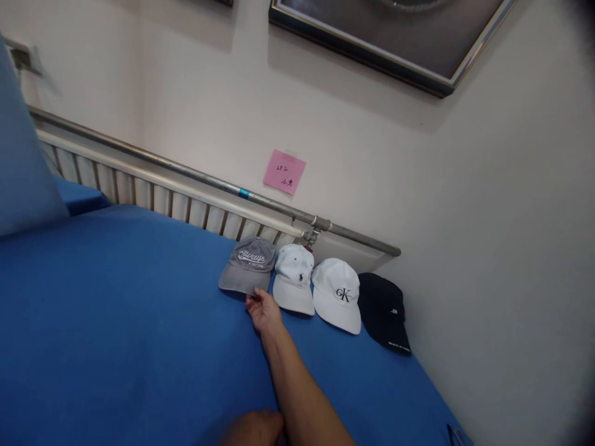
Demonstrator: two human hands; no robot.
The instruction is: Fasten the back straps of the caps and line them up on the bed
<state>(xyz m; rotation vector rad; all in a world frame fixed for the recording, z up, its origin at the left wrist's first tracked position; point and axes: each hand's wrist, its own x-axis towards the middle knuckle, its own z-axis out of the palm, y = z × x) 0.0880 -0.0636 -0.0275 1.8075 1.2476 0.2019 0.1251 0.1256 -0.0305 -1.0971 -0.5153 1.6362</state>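
My right hand (264, 311) reaches across a blue-covered surface (139, 322) and pinches the front edge of a grey baseball cap (248, 266), thumb at the brim and fingers curled below it. White lettering marks the front of this cap. Beside it on the right sits a pale baseball cap (294, 279) with a small dark logo. Further along are a white cap (335, 294) with black letters and a black cap (383, 310) with small white marks. My left hand (255, 428) shows dimly at the bottom edge, its fingers mostly hidden.
Behind the caps runs a white radiator (158, 195) with a metal pipe (195, 178) above it. A pink note (284, 171) is taped to the wall. Higher up hangs a framed picture (395, 37). A light blue shape (23, 155) stands at far left.
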